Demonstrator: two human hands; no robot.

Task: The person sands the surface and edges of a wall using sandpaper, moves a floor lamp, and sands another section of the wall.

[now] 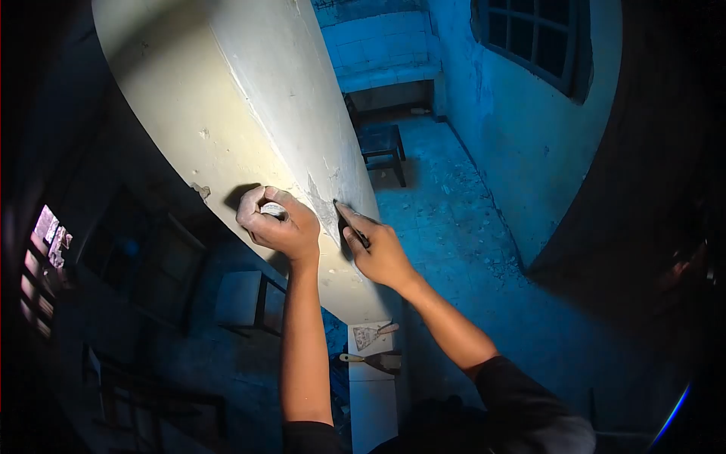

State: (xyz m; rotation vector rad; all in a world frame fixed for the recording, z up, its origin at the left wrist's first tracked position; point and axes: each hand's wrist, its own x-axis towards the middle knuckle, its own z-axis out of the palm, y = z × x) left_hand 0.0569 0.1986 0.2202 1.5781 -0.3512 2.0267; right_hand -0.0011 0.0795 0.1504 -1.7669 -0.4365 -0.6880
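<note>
A pale wall column (249, 98) with a worn corner edge rises in front of me. My left hand (283, 227) is closed in a fist against its left face, around a whitish thing (274, 209) mostly hidden by the fingers. At the corner, my right hand (374, 246) grips a thin dark tool (355, 229), with the index finger stretched along it toward the surface. The tool's working end is hidden, so its kind is unclear. Just left of that fingertip, a rough grey patch (321, 198) marks the corner. Dust coats the fingers of both hands.
Below the column, two putty knives, one lighter (373, 334) and one dark-bladed (382, 362), lie on a white ledge (374, 412). A dark stool (382, 144) stands on the debris-strewn floor behind. A pale-topped table (240, 297) is at lower left, a barred window (533, 34) at upper right.
</note>
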